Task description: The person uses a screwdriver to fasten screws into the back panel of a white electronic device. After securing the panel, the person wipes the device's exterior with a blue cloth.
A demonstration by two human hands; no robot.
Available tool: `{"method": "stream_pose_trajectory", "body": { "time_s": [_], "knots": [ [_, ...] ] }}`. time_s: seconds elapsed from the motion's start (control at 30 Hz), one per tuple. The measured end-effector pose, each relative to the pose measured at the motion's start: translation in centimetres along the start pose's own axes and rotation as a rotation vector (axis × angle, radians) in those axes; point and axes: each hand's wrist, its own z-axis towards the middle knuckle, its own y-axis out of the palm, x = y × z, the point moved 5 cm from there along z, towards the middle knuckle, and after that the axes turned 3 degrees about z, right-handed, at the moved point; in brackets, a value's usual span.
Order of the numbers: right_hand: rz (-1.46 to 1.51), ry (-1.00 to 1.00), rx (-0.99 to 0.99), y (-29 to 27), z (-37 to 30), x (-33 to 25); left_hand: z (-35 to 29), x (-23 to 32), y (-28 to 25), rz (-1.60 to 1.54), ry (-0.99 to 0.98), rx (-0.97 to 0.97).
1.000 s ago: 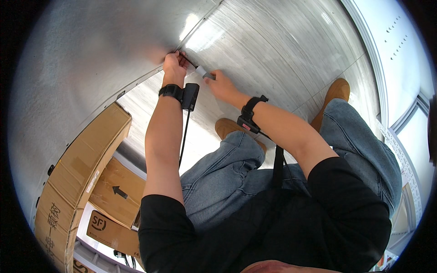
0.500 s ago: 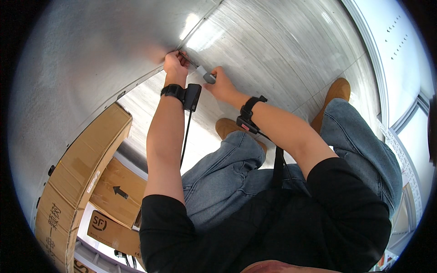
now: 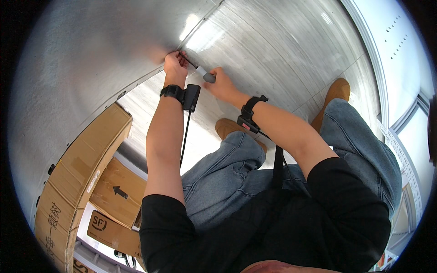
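My right hand is closed round the grey handle of a screwdriver. Its thin dark shaft points up and left toward the lower edge of a large grey metal panel. At that edge, my left hand has its fingers curled together by the shaft's tip. Whatever those fingers pinch, and the spot where the tip meets the panel, are hidden or too small to make out.
Cardboard boxes are stacked at the lower left, against the panel. Grey wood-look floor tiles lie under my brown shoes. A white cabinet or frame stands on the right. Black wrist straps carry cables along both forearms.
The screwdriver handle seems turned slightly about its length in my right hand. Both hands otherwise stay in nearly the same place.
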Motion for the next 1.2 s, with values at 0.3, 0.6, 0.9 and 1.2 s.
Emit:
{"method": "stream_pose_trajectory", "body": {
  "time_s": [0.3,0.6,0.9,1.2],
  "knots": [
    [0.062,-0.001,-0.097,0.8,0.2,0.6,-0.8,0.1,0.4,0.021,0.008,0.004],
    [-0.064,0.016,-0.062,1.4,1.7,2.1,-0.5,0.1,0.2,-0.006,-0.006,0.013],
    [0.02,0.006,-0.09,0.0,0.1,-0.3,-0.5,0.1,0.1,0.006,-0.005,0.006],
    [-0.144,-0.021,-0.082,0.1,0.1,-0.3,-0.4,0.1,0.2,0.008,0.003,-0.011]
  ]
}}
